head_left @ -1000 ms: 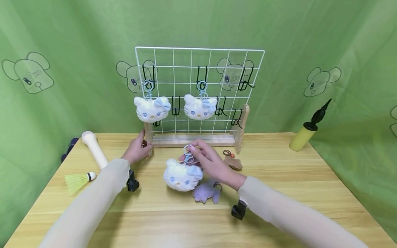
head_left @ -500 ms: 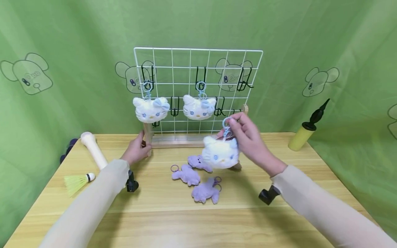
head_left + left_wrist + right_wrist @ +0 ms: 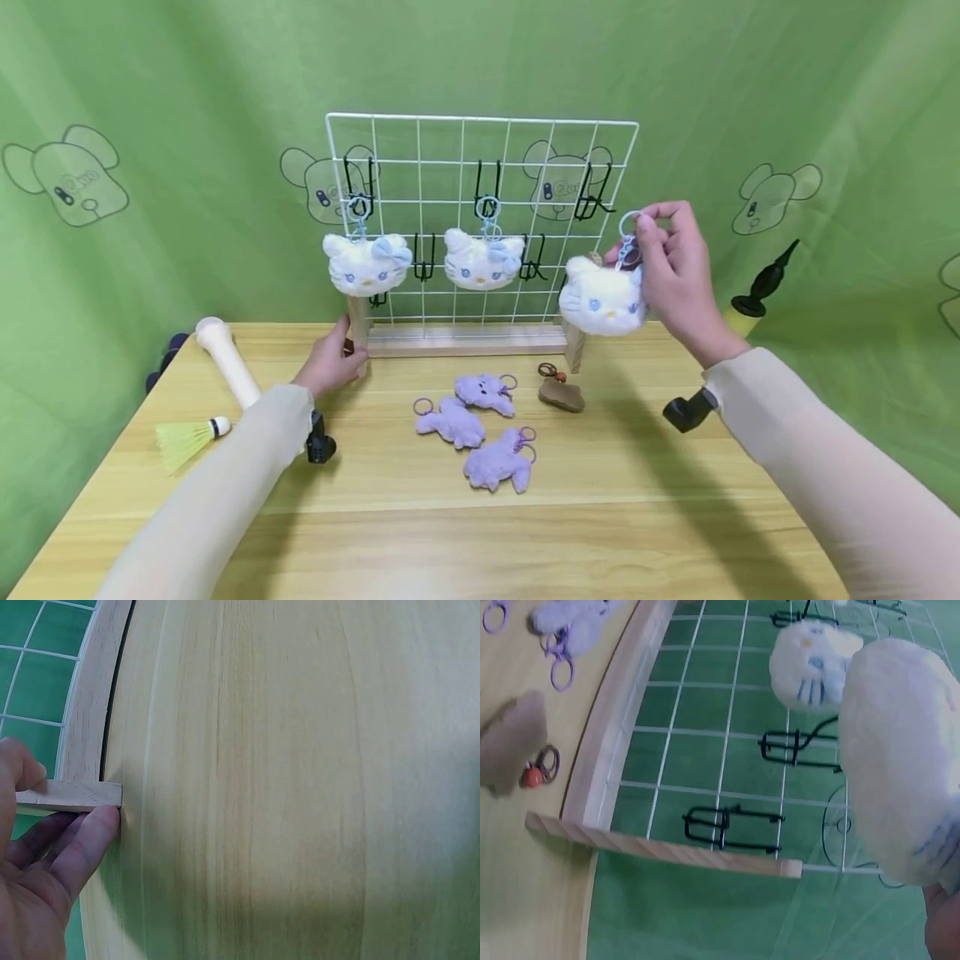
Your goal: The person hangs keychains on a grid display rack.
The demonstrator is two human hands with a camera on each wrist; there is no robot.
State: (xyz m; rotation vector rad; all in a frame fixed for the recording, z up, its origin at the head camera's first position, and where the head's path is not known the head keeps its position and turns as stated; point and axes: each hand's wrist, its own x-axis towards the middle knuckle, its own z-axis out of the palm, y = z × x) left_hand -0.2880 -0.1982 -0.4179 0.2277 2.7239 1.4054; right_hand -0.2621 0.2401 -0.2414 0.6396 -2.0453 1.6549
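Note:
My right hand (image 3: pixel 678 279) pinches the light-blue ring of a white plush cat-head keychain (image 3: pixel 596 302), which hangs upright in front of the right end of a wire grid rack (image 3: pixel 468 340). In the right wrist view the plush (image 3: pixel 896 757) fills the right side, hiding most of the hand. My left hand (image 3: pixel 328 364) grips the rack's left wooden end piece; the left wrist view shows thumb and fingers on either side of that wooden foot (image 3: pixel 71 795). Two matching plush keychains, a left one (image 3: pixel 367 267) and a middle one (image 3: pixel 480 262), hang from black upper hooks.
Other black hooks, such as the upper right hook (image 3: pixel 594 200), carry nothing. Purple plush keychains (image 3: pixel 497 462) and a brown keychain (image 3: pixel 561 394) lie before the rack. A shuttlecock (image 3: pixel 191 442) and a white club-shaped object (image 3: pixel 228 358) lie left; a yellow pump (image 3: pixel 742 318) stands right.
My right hand has lifted the white plush keychain from low in front of the rack up and rightward to its right end. The left hand has stayed on the rack.

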